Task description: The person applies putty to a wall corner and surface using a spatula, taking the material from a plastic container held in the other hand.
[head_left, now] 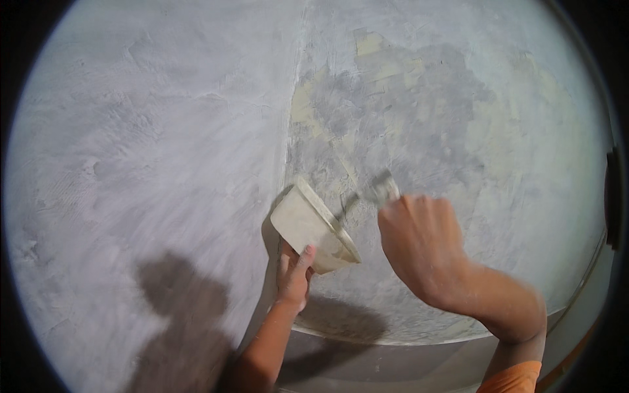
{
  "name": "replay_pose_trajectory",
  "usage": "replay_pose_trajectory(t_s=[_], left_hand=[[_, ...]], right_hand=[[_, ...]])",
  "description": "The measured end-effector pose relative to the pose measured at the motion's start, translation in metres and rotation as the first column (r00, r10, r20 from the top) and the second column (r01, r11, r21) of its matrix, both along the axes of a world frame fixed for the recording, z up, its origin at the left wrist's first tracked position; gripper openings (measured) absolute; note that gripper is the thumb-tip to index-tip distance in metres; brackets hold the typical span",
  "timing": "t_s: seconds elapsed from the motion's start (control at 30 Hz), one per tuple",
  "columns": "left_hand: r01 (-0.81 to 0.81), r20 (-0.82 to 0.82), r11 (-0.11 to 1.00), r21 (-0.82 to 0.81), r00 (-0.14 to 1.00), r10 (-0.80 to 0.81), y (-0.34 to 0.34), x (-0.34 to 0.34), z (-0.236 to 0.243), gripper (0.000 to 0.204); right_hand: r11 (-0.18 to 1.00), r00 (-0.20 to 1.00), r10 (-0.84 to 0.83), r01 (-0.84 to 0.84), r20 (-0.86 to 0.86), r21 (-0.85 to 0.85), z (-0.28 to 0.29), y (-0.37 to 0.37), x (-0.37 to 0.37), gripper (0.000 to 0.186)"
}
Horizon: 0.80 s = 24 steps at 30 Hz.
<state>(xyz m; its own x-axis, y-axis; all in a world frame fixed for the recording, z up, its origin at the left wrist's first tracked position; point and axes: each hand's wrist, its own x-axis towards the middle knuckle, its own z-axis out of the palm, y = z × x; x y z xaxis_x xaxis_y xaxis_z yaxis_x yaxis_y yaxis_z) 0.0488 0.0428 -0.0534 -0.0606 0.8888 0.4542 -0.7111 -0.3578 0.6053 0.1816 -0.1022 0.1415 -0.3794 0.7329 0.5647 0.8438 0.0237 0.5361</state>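
My left hand (294,278) is closed around the lower side of an off-white plastic tub (303,219), thumb pressed on its wall. The tub is tilted, its rim facing right, and pale smears coat it. To the right of the tub, my right hand (421,242) is closed in a fist around a putty knife (385,187), blurred by motion. Its blade stands near the wall, just above and beside the tub's rim; whether it touches the wall I cannot tell. The handle is hidden in the fist.
A grey-white plastered wall (131,150) meets another wall face (419,98) at a vertical corner. Patchy grey filler and yellowish spots cover the right face. Shadows (187,314) fall at lower left. A dark object (613,196) sits at the right edge.
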Motion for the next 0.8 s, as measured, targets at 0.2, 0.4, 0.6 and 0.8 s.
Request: replay_pose_trajectory(t_s=[0.2, 0.4, 0.6, 0.8], left_hand=[[0.03, 0.155, 0.999, 0.023, 0.987, -0.033, 0.027, 0.007, -0.03, 0.067], [-0.002, 0.169, 0.999, -0.033, 0.986, 0.008, 0.05, -0.002, -0.047, 0.073], [-0.017, 0.132, 1.0, 0.008, 0.991, 0.016, 0.047, -0.001, -0.036, 0.081], [0.004, 0.197, 0.998, -0.058, 0.98, 0.007, 0.036, -0.018, -0.033, 0.08]], right_hand=[[0.891, 0.933, 0.358, -0.331, -0.031, 0.311, 0.039, 0.081, -0.036, 0.012], [0.956, 0.979, 0.142, -0.174, 0.148, 0.234, -0.03, 0.11, -0.013, 0.01], [0.978, 0.991, -0.13, 0.122, -0.036, -0.169, -0.08, 0.072, 0.045, 0.016], [0.926, 0.816, 0.216, -0.346, -0.536, -0.152, -0.065, 0.072, 0.073, 0.027]])
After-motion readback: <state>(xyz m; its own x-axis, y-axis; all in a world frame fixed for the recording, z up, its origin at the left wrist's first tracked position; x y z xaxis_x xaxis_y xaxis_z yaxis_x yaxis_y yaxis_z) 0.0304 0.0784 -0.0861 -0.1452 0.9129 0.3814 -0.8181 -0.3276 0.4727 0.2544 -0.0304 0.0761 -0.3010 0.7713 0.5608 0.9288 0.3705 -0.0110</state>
